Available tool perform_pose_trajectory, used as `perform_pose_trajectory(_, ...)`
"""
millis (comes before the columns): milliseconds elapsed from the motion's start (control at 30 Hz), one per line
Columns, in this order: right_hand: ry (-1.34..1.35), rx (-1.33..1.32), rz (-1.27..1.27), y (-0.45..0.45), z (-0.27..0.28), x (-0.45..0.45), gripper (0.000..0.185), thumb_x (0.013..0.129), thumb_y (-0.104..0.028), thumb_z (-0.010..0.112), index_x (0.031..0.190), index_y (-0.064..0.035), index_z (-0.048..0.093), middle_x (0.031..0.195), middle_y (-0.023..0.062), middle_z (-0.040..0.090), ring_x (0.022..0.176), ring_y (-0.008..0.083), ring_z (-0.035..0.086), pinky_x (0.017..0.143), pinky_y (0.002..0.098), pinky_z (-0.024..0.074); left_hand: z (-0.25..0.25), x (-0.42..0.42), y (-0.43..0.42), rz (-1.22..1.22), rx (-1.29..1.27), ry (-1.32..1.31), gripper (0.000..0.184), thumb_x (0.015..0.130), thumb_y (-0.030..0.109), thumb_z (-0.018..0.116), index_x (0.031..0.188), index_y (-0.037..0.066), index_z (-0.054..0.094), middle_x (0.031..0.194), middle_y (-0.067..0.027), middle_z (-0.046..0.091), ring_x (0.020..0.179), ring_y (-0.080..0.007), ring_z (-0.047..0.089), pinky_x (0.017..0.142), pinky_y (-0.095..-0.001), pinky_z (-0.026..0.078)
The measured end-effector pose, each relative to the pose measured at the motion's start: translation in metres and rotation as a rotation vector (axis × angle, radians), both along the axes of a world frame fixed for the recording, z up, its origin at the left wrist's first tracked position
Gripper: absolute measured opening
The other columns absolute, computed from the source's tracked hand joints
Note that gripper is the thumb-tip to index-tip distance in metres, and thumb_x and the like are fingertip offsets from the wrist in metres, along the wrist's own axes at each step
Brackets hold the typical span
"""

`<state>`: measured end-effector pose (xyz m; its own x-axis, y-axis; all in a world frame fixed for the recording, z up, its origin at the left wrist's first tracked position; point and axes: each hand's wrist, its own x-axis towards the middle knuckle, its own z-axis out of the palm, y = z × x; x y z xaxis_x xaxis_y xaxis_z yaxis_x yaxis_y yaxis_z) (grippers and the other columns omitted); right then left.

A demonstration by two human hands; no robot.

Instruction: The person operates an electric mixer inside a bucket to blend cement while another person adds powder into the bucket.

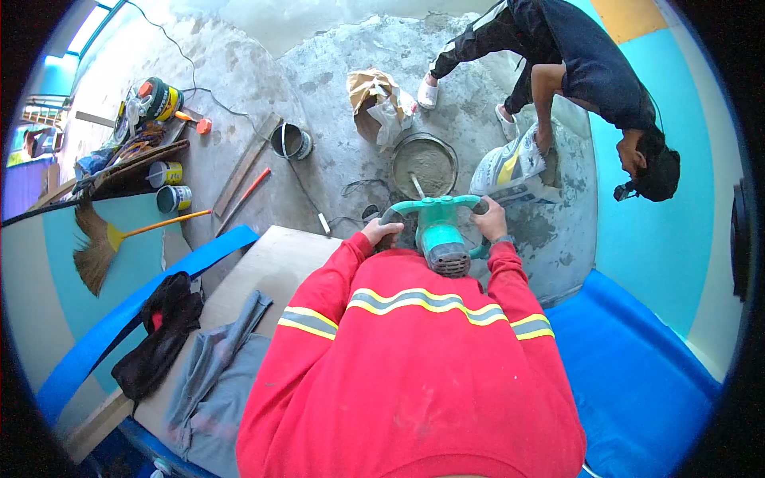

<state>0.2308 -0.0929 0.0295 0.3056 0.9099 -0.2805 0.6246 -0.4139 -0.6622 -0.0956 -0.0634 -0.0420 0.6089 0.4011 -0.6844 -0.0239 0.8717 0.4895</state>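
Observation:
A green power mixer [441, 231] is held between my two hands, its shaft [417, 186] reaching down into a round tub [425, 165] of wet grey mortar. My left hand [383, 232] is closed around the mixer's left handle. On the opposite handle my right hand [492, 221] has its fingers wrapped. Just beyond the tub stands an open brown paper bag [371, 99] with clear plastic on it. The tip of the shaft is hidden in the mortar.
At the right a co-worker [594, 68] bends over, a hand in a white sack [510, 170]. Left are a bucket [292, 142], a wooden plank [247, 163], cables and a broom [107, 239]. Nearer lie a board [275, 259] and a blue sheet [629, 374].

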Motion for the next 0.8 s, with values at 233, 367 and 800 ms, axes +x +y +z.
perform_pose_trajectory(233, -0.059, 0.001, -0.022, -0.003, -0.005, -0.005, 0.030, 0.064, -0.016, 0.072, 0.090, -0.0047, 0.065, 0.079, 0.0160, 0.066, 0.076, 0.0299, 0.066, 0.069, 0.0379, 0.0507, 0.006, -0.007, 0.005, -0.014, -0.002, -0.037, 0.031, 0.077, 0.034, 0.076, 0.079, 0.009, 0.057, 0.065, -0.0033, 0.057, 0.051, -0.0152, 0.054, 0.050, -0.0301, 0.046)
perform_pose_trajectory(367, -0.092, 0.041, -0.006, -0.005, 0.002, -0.005, 0.029, 0.063, -0.015, 0.072, 0.089, -0.0044, 0.064, 0.077, 0.0145, 0.066, 0.073, 0.0275, 0.066, 0.068, 0.0369, 0.0505, 0.006, -0.004, 0.002, -0.028, 0.023, -0.009, 0.032, 0.077, 0.034, 0.076, 0.079, 0.008, 0.058, 0.065, -0.0038, 0.057, 0.052, -0.0154, 0.055, 0.051, -0.0304, 0.047)
perform_pose_trajectory(800, -0.015, 0.044, 0.003, -0.024, -0.003, 0.052, 0.028, 0.064, -0.014, 0.073, 0.089, -0.0038, 0.064, 0.078, 0.0149, 0.066, 0.075, 0.0276, 0.067, 0.070, 0.0368, 0.0508, 0.006, 0.054, -0.017, 0.009, 0.152, 0.108, 0.031, 0.078, 0.033, 0.075, 0.077, 0.005, 0.060, 0.064, -0.0047, 0.059, 0.050, -0.0163, 0.056, 0.049, -0.0303, 0.047)
